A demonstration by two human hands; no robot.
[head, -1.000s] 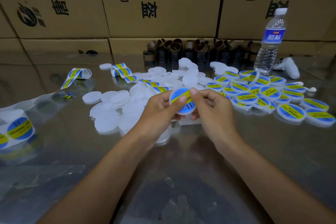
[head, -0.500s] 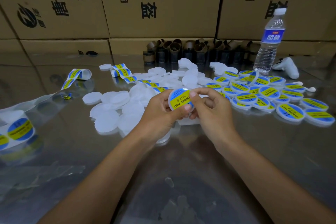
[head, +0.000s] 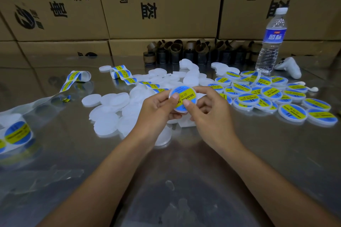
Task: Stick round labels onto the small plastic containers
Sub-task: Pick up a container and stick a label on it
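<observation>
— How were the hands set?
— The left hand (head: 156,108) pinched the container (head: 191,91) at its rim, thumb pressed on the label (head: 184,97). The right hand (head: 212,114) pinched the other edge. They held it above the table (head: 184,171), between the plain containers (head: 110,108) and the labelled heap (head: 267,96).
— Best finish?
— Probably rubbing from the centre outward, leaving no bubble.
— Its look?
— Round, shallow, cloudy white; a blue-and-yellow sticker nearly covered the top.

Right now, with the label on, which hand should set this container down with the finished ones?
Right, probably. Both hands hold the container, but the labelled pile lies just beyond the right hand; the left hand sits by the blank containers.
</observation>
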